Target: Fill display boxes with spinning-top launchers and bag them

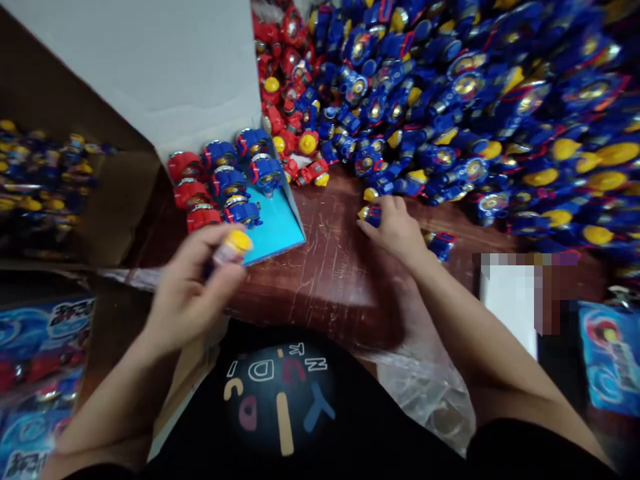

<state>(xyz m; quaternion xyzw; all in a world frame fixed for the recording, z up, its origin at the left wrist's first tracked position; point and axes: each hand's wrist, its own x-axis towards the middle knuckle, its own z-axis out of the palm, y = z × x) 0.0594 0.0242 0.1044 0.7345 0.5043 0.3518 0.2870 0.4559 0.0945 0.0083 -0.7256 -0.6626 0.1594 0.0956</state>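
My left hand is closed around a small toy with a round yellow cap, its lower part hidden by my fingers. Just beyond it, red toys and blue toys stand in rows on a bright blue sheet inside an open white carton. At the front of the big pile, my right hand has its thumb and fingers around a blue toy with a silver and yellow end. Another blue toy lies beside my right wrist.
A large heap of blue toys covers the far right of the brown table, with red toys at its left. A cardboard box of small toys stands left. Clear plastic hangs at the table's front edge.
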